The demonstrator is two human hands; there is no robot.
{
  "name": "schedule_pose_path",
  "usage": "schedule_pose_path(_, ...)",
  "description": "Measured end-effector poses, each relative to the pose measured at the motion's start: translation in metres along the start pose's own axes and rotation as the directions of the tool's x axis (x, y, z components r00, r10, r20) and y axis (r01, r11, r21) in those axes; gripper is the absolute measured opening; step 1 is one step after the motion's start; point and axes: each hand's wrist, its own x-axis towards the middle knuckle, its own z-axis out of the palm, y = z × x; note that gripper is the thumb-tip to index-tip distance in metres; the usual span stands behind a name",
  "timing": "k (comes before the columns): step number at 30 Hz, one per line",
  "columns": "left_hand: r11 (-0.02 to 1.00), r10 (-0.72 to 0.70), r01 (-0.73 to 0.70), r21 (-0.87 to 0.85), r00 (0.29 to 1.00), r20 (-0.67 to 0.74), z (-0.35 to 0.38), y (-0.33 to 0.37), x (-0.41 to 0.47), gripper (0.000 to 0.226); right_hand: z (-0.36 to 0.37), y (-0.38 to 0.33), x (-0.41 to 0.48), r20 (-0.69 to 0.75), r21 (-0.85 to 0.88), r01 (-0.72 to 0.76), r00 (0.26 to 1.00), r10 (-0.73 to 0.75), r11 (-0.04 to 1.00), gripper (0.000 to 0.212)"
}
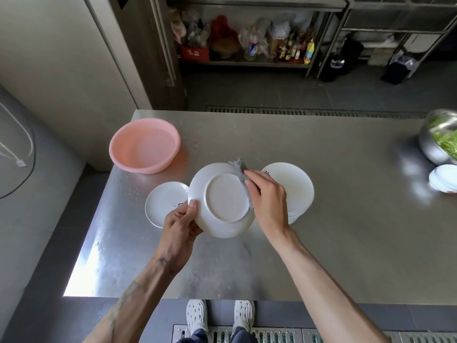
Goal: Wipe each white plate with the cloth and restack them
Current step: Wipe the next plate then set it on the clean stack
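Brushed steel tabletop [321, 219], kitchen shelving behind | left hand [181, 226] gripped upturned glossy white plate [220, 201] mid-table | right hand [268, 194] pressed grey cloth [241, 169] on it | plate stack [294, 186] right | round pink basin [144, 146] far-left corner

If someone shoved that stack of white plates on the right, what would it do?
The stack of plates looks several plates high, so probably heavy to lift. On the smooth steel table it would likely slide rather than tip, being wide and low. They look ceramic, so probably breakable if upper ones slip off.
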Motion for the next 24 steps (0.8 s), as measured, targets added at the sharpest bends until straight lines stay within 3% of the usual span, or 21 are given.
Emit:
schedule_pose_path(5, 0.995, -0.021, 0.017, -0.094, 0.999, -0.048, -0.001, 0.000, 0.006, 0.035, 0.000, 0.003, -0.053, 0.037, 0.122, -0.134, 0.991, 0.130, 0.983, 0.023)
schedule_pose_path(10, 0.998, -0.047, 0.046, -0.039, 0.998, -0.030, -0.002, -0.001, 0.009, 0.036, -0.001, 0.001, -0.015, -0.005, 0.085, -0.136, 0.991, 0.137, 0.987, 0.027)
schedule_pose_path(15, 1.000, -0.018, 0.018, -0.008, 1.000, 0.000, 0.004, 0.004, 0.014, 0.039, 0.004, -0.022, -0.009, 0.083, -0.027, 0.109, 0.991, -0.107, 0.994, 0.031)
schedule_pose_path(20, 0.999, -0.019, 0.018, -0.044, 1.000, -0.020, 0.001, 0.005, 0.016, 0.038, 0.022, -0.029, -0.057, 0.130, 0.056, 0.267, 0.954, -0.272, 0.962, 0.029)
schedule_pose_path(24, 0.999, -0.010, 0.009, -0.040, 0.999, -0.030, 0.002, 0.003, 0.016, 0.040, 0.022, -0.019, -0.046, 0.035, 0.015, 0.076, 0.996, -0.076, 0.997, 0.029)
